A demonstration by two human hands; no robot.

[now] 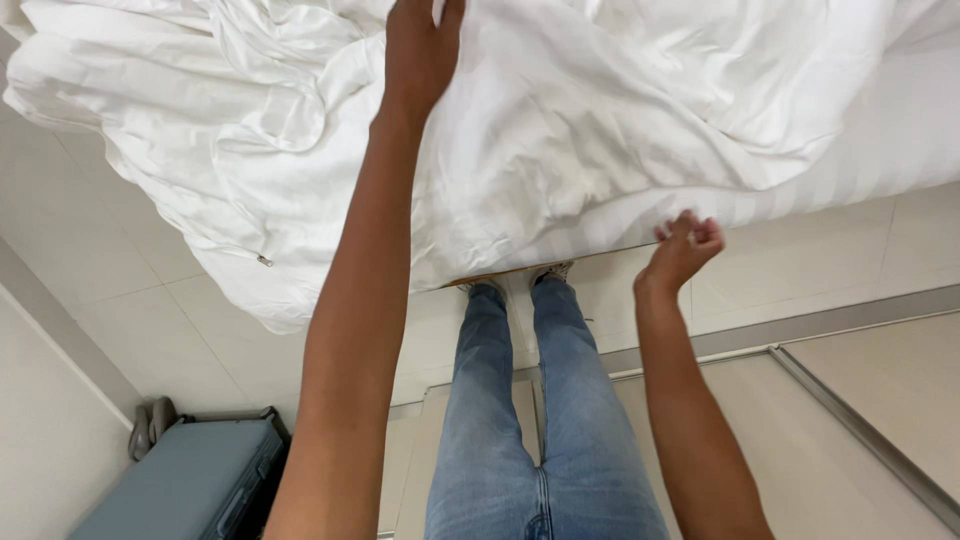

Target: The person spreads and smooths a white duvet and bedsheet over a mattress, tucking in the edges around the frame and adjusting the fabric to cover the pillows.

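A bedroom, likely a hotel room: a bed [880, 130] heaped with a white duvet [560, 130] under the hands, pale floor tiles [130, 250] around, a blue-grey suitcase [190, 485] below the left arm.

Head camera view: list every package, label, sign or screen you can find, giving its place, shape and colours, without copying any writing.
None of these shows here.
The view holds only a crumpled white duvet on a bed, a small metal zip pull at its hanging left edge, a grey-blue suitcase at bottom left on the pale tiled floor, and the person's left hand and right hand at the bedding.
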